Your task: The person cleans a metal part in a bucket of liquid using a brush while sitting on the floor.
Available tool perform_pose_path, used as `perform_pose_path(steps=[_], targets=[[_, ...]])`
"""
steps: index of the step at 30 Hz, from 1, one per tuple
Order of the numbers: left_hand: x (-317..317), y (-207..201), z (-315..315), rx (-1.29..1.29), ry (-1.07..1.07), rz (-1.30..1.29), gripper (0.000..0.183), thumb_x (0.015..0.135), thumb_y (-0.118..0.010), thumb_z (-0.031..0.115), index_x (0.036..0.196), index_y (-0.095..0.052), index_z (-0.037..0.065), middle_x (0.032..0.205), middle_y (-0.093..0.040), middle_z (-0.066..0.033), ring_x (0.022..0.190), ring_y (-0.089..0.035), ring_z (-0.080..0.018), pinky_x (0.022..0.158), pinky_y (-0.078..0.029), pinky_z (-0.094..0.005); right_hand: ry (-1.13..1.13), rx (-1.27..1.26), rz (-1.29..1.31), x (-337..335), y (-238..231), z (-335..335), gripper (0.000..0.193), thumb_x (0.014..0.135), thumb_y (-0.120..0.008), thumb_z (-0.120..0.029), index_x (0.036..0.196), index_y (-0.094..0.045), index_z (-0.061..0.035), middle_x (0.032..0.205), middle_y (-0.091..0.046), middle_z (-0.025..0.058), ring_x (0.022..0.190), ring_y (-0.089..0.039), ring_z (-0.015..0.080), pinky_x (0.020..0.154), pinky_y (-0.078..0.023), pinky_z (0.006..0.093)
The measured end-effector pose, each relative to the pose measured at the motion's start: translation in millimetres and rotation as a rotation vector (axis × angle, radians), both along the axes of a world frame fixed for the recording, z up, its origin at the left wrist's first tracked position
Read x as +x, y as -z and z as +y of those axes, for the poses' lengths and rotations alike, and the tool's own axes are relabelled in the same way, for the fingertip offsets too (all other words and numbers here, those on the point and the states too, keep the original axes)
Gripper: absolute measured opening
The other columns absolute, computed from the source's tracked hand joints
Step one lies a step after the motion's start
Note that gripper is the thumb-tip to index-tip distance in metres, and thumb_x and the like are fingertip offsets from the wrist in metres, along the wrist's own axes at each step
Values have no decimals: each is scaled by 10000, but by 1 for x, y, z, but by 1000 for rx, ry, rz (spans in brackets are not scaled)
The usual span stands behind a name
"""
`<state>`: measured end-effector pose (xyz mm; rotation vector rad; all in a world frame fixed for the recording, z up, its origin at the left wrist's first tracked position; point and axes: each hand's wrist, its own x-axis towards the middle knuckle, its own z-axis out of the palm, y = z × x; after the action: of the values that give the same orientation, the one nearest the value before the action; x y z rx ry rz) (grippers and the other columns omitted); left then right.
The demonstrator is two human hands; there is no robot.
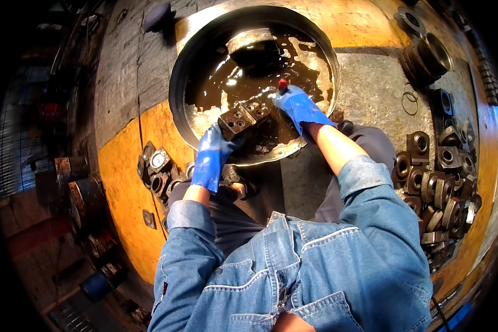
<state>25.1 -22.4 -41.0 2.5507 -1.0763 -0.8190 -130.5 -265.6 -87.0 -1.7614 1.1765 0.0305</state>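
A wide round metal basin (181, 105) holds dark liquid with patches of pale foam. Over its near part is a dark, wet metal block (237, 119) with several round holes in its top. My left hand (213, 149), in a blue rubber glove, grips the block's near left end. Further right, my gloved right hand (296, 105) is closed around a small red-ended thing (283, 84); the rest of it is hidden by the glove, so its kind is unclear. At the far side of the basin, a larger metal piece (252, 41) sticks partly out of the liquid.
Greasy metal parts with round bores lie in a big pile (440, 191) on the right and a smaller pile (159, 166) on the left. Flanged metal cylinders (429, 58) stand at the far right, near a thin wire ring (409, 103). My legs straddle the basin's near side.
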Motion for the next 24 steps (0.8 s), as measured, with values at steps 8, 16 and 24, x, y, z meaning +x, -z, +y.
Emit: perform_pose_path(steps=[8, 16, 24], targets=[[-9, -20, -13, -22, 20, 43, 647, 807, -901, 284, 1352, -663, 30, 1251, -767, -144, 1168, -725, -284, 1019, -564, -387, -235, 318, -585, -16, -121, 45, 343, 937, -739, -376, 1121, -782, -89, 933, -776, 58, 923, -711, 178, 876, -540, 359], [-6, -14, -14, -37, 11, 58, 639, 796, -905, 287, 1340, -676, 43, 1249, -771, -136, 1153, -730, -269, 1027, -559, -373, -419, -72, -350, 9, -84, 35, 250, 935, -678, -318, 1027, -781, -110, 934, -783, 126, 878, -745, 297, 809, -587, 409], [1, 1, -10, -31, 21, 38, 664, 790, -911, 279, 1360, -662, 46, 1252, -768, -137, 1148, -730, -271, 1026, -559, -366, -479, -245, -309, 14, -85, 36, 286, 931, -635, -403, 996, -783, -167, 985, -767, 162, 972, -720, 411, 868, -592, 470]])
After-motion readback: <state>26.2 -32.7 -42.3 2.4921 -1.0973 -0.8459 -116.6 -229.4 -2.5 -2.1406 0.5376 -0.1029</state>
